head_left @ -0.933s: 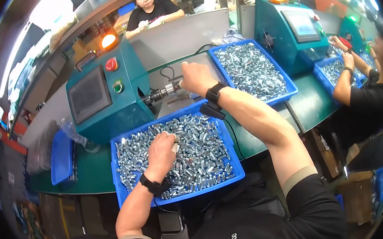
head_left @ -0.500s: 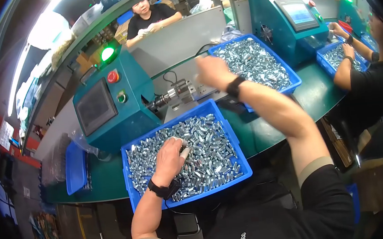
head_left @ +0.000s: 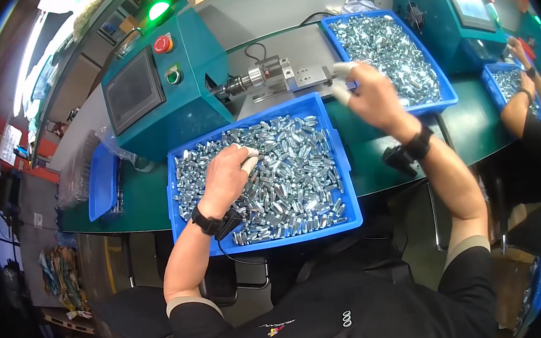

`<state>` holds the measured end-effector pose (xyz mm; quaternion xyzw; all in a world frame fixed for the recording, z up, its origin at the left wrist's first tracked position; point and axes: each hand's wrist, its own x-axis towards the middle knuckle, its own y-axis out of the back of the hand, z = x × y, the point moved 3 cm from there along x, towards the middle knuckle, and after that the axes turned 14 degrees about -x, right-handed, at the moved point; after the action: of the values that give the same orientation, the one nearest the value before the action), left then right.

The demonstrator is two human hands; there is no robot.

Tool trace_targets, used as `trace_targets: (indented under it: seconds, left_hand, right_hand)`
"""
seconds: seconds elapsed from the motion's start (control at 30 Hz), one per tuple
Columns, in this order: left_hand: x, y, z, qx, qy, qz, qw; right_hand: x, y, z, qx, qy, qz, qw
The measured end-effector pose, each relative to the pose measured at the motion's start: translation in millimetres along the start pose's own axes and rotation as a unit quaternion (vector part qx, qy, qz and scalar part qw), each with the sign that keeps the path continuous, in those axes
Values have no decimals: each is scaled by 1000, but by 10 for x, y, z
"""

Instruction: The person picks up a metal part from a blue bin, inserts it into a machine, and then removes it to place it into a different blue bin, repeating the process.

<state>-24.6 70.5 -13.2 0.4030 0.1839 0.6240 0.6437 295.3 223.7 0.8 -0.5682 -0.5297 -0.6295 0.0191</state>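
Observation:
A blue plastic bin point(head_left: 345, 182) in front of me is heaped with small shiny metal pieces point(head_left: 298, 195), elongated and faceted like long hex nuts. Over its middle, my left hand point(head_left: 223, 178) curls with thumb and forefinger close together; whatever lies between them is hard to tell from the heap. White covers sit on its fingertips. My right hand point(head_left: 374, 99) is just beyond the right end of the machine's metal fixture point(head_left: 301, 75), thumb and forefinger spread with nothing visible between them. The fixture faces a round spindle point(head_left: 237, 85) on a teal machine point(head_left: 199, 53).
A second blue bin point(head_left: 447, 97) of similar metal pieces stands to the right. At left are an upright blue tray point(head_left: 101, 184) and clear plastic bags point(head_left: 78, 176). Another teal machine point(head_left: 441, 57) stands at far right, beside a co-worker's arms point(head_left: 521, 95).
My right hand has drawn back toward me and right from beside the fixture, its fingers now apart. My left hand remains over the near bin. The view has tilted downward.

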Motion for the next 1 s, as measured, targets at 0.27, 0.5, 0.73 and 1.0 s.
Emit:
trace_targets:
  seconds: [0.27, 0.5, 0.73, 1.0]
  left_hand:
    - [250, 154, 157, -77, 90, -16, 993]
    - [1281, 149, 395, -67, -67, 82, 992]
    - [1922, -94, 324, -43, -46, 61, 996]
    - [1993, -169, 284, 37, -104, 40, 993]
  right_hand:
    - [-153, -196, -423, 185, -34, -27, 982]
    - [-345, -405, -379, 211, -43, -34, 976]
    - [-314, -380, -390, 200, -22, -19, 979]
    - [-327, -408, -353, 208, -22, -34, 977]
